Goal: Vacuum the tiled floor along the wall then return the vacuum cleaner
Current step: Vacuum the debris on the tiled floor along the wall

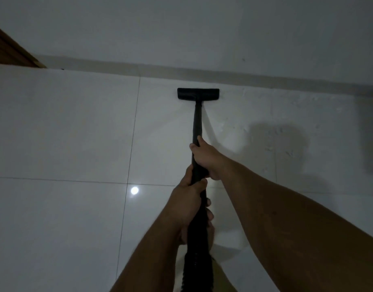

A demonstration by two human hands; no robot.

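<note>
A black vacuum wand [197, 121] runs from my hands out to a flat black floor nozzle [198, 93], which lies on the white tiled floor [65, 127] just short of the skirting at the foot of the wall [181, 28]. My right hand [205, 159] grips the wand higher up its length. My left hand [192, 205] grips it lower, close to where the ribbed hose [197, 268] begins. The vacuum's body is out of view.
A brown wooden door frame [10, 49] stands at the far left where wall meets floor. A lamp's bright reflection [134, 190] shines on a tile. Dust specks and dark shadows [286, 148] lie on the floor to the right.
</note>
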